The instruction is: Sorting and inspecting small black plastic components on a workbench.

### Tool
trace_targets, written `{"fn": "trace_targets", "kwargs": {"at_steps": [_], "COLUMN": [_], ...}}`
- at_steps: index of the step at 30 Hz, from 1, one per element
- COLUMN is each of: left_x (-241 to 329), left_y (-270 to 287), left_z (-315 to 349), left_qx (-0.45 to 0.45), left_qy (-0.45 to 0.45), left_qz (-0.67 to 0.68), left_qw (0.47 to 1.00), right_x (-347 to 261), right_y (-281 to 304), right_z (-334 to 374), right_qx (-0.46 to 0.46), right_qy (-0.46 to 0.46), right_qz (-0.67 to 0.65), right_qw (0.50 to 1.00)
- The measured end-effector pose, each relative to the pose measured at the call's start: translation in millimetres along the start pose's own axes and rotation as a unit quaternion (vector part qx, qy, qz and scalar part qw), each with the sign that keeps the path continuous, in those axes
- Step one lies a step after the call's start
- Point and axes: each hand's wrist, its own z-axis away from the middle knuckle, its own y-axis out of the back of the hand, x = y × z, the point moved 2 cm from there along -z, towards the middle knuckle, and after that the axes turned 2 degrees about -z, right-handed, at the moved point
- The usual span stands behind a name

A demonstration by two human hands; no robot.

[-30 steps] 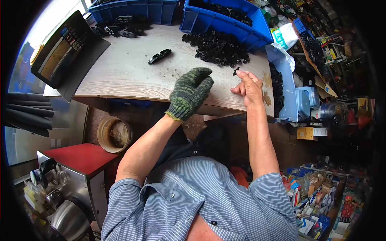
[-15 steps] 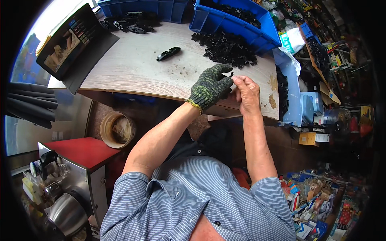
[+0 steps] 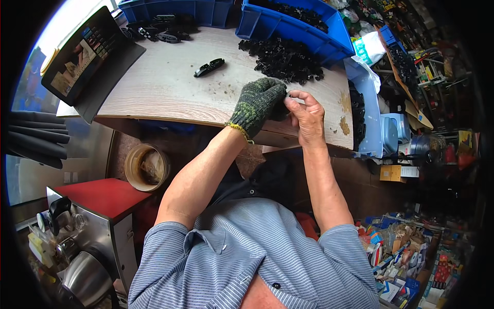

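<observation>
Centre of frame, over the near edge of the table (image 3: 154, 98): both hands meet on one small black part (image 3: 282, 109), mostly hidden between them.

- Left hand (image 3: 257, 100): wears a dark knit glove flecked green, yellow cuff. Fingers curled round the part, closed on it.
- Right hand (image 3: 307, 116): bare. Thumb and fingertips pinched at the part's right end; a thin pale sliver shows at the fingertips, too small to identify.
- Part: dark, apparently moulded plastic. Judged light, stiff, not fragile; small enough to slip, so the glove's knit should help the grip. Best held across its body with one hand, leaving an end free for the other.

Upper centre:
- Pile (image 3: 283, 59) of similar black parts, loose on the table, just beyond the hands.
- Single long black piece (image 3: 209, 67), lying alone, left of the pile.
- Blue bin (image 3: 309, 36) behind the pile, holding more black parts.
- Second blue bin (image 3: 170, 7) at upper left centre, with a smaller heap (image 3: 159, 31) of black pieces in front.

Upper left: tablet (image 3: 77, 56) propped in a dark case, screen lit.

Right edge of table: pale blue tray (image 3: 368, 118) with black parts inside.

Lower left: round brown tub (image 3: 146, 167) under the table; red-topped metal cabinet (image 3: 103, 198).
</observation>
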Motion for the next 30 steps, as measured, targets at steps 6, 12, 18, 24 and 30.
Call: {"fn": "trace_targets", "kwargs": {"at_steps": [6,12,18,24,30], "left_x": [3.2,48.7,84.3,48.5,14.4], "left_y": [-0.9,36.0,93.8,65.3,29.6], "left_z": [10.8,36.6,13.7,28.9,27.3], "left_qx": [-0.01,0.272,0.227,0.134,0.012], "left_qy": [0.039,-0.401,-0.135,-0.25,-0.188], "left_qz": [0.002,-0.543,-0.794,-0.506,-0.3], "left_qw": [0.999,0.686,0.547,0.814,0.935], "right_x": [2.0,4.5,7.3,7.2,4.8], "right_y": [-1.4,9.0,11.9,0.5,-19.3], "right_z": [0.9,2.0,-4.1,-7.9,-5.2], "right_qx": [0.027,-0.011,-0.002,-0.016,-0.04], "right_qy": [0.018,0.029,0.013,0.011,0.013], "right_qz": [-0.005,-0.064,-0.091,-0.16,-0.186], "right_qw": [0.999,0.997,0.996,0.987,0.982]}}
